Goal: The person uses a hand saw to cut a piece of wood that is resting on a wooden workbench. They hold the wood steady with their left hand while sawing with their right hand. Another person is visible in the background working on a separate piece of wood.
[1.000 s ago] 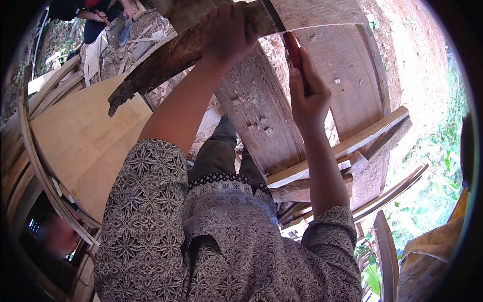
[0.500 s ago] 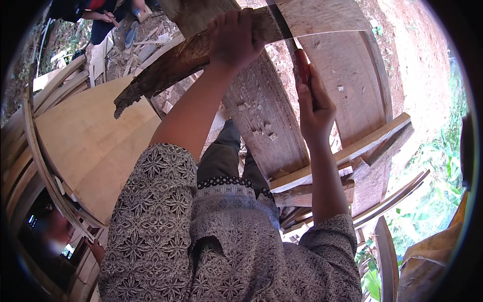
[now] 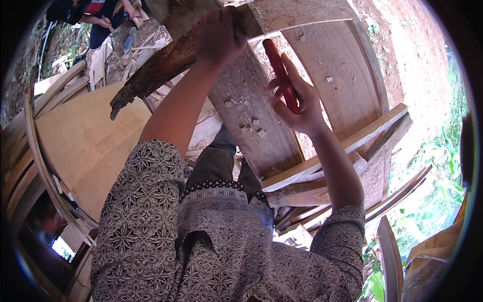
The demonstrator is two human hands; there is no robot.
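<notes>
While the left hand (image 3: 217, 43) grips the wood (image 3: 168, 65) lying across the plank (image 3: 251, 113), the right hand (image 3: 303, 105) curls loosely, fingers partly spread, round the red handle (image 3: 277, 68); the wood seems not yet cut through

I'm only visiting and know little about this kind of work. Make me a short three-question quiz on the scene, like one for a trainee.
1. Which hand holds the red, rounded, rod-shaped handle? A) left B) right C) both
2. True or false: the left hand rests on the dark brown, ragged-edged wooden slab.
3. What lies scattered on the flat, brown wooden plank between the forearms?

Key:
1. B: the right hand.
2. True.
3. Small, pale wood chips.
</notes>
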